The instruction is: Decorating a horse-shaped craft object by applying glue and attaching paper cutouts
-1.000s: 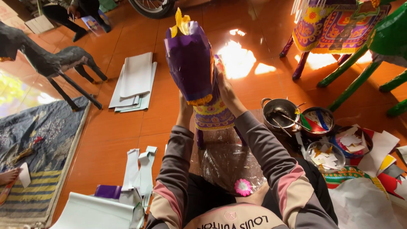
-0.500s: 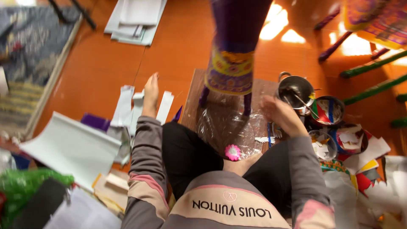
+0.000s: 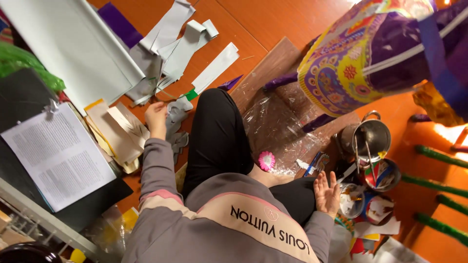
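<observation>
The left hand [image 3: 156, 117] reaches open into grey paper strips [image 3: 176, 127] at ten o'clock; the right hand [image 3: 327, 193] rests open, needing a strip gripped next.

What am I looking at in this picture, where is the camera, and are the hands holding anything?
The camera sits on a person's head and looks straight down, so you see their own body from above: grey sleeves, black trousers, sitting on an orange floor. There is no machine, only two bare hands. The left hand reaches out to a pile of cut grey paper strips and seems to touch them; whether it grips one is not clear. The right hand is open, palm showing, and holds nothing, next to small paint bowls and a metal pot. In front lies a crumpled clear plastic sheet on a board, and a large purple and yellow paper figure stands over it. A printed sheet lies at the side of the left hand.
</observation>
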